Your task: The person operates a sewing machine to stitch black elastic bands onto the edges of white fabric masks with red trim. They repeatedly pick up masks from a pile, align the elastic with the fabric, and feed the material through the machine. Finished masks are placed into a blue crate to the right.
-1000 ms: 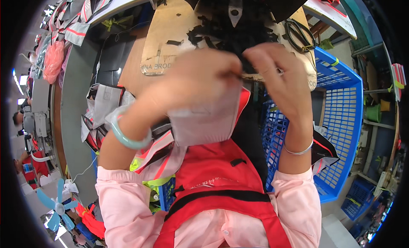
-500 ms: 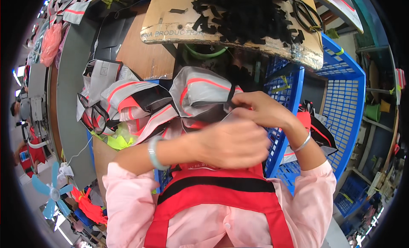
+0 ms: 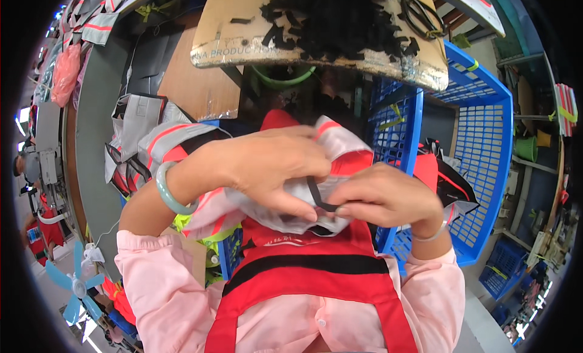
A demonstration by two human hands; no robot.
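A soft grey-and-coral fabric bag (image 3: 273, 208) lies against my apron in front of me. From its middle a narrow black strap (image 3: 315, 192) bends toward the right. The fingers of my right hand (image 3: 392, 198) pinch the end of this strap. My left hand (image 3: 273, 165) lies over the bag from the left, its thumb and curled fingers gripping the cloth near the strap. Under the left palm, part of the bag is hidden. More grey bags with coral stripes and black handles (image 3: 139, 119) are heaped at the left, beside my left forearm.
Ahead stands a worn wooden board (image 3: 228, 43) bearing a pile of black strips (image 3: 331, 28) and black-handled scissors (image 3: 422, 16). A blue plastic basket (image 3: 480, 146) holding bags is at the right. Below the board sits a green basin (image 3: 282, 81); a blue fan (image 3: 78, 286) is lower left.
The bag is now nearer my body and turned, its black strap showing. My left hand has moved left and up onto the cloth; my right hand has come down with the strap.
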